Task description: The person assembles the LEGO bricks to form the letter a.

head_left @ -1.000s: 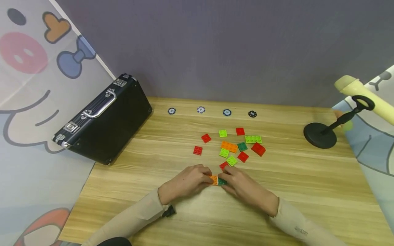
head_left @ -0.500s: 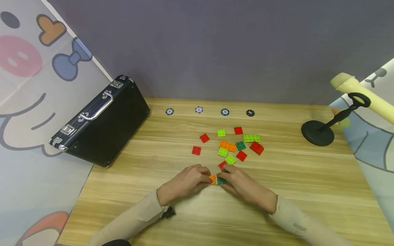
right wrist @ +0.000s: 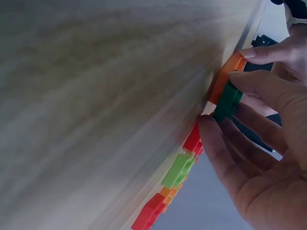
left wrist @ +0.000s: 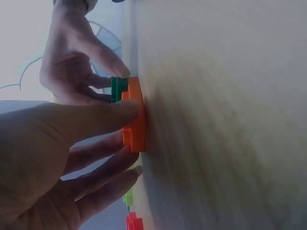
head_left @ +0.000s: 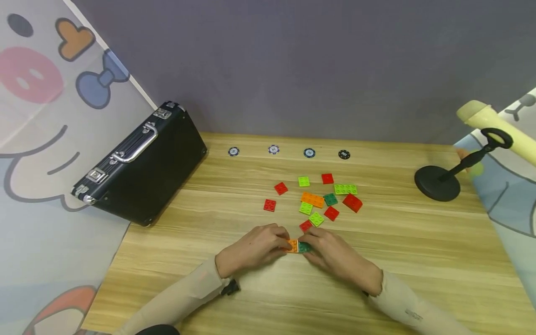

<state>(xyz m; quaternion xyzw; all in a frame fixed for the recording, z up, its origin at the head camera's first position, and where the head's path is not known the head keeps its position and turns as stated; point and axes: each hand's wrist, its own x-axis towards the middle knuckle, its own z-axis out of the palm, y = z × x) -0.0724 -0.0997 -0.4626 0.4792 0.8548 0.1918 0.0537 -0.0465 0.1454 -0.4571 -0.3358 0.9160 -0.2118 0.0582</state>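
At the near middle of the table, the left hand point(head_left: 260, 246) pinches an orange building brick point(head_left: 294, 245) between thumb and fingers. The right hand point(head_left: 335, 253) holds a small dark green building brick point(head_left: 304, 247) between its thumb and fingers. In the left wrist view the green brick point(left wrist: 116, 89) sits on the studded side of the orange brick point(left wrist: 138, 129), at the end nearer the right hand. From the right wrist, the green brick point(right wrist: 227, 101) overlaps the orange brick point(right wrist: 220, 85), which lies close over the table. Fingers hide the orange brick's left part.
Beyond the hands lie several loose bricks, among them a red one point(head_left: 306, 226), a lime one point(head_left: 316, 219) and an orange one point(head_left: 312, 200). Several poker chips point(head_left: 273, 149) line the back. A black case point(head_left: 146, 167) stands left, a black microphone stand point(head_left: 437, 184) right.
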